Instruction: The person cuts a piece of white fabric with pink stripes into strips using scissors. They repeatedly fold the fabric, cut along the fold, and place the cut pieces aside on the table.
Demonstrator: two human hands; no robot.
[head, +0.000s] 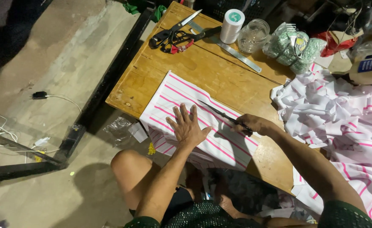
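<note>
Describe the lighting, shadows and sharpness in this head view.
Head view: light falls mostly on the wooden table and striped cloth; the upper corners sink into darkness; the left hand and right hand are sharp; the person's shadow lies on the floor below the knee; the straight table edges bow slightly from wide-angle distortion.

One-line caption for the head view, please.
Left hand presses flat on pink-striped white fabric on a wooden table while right hand works scissors.

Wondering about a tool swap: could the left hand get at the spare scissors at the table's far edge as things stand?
Probably yes. The left hand lies flat on the striped cloth, holding nothing, and only bare table lies between it and the spare scissors.
</note>
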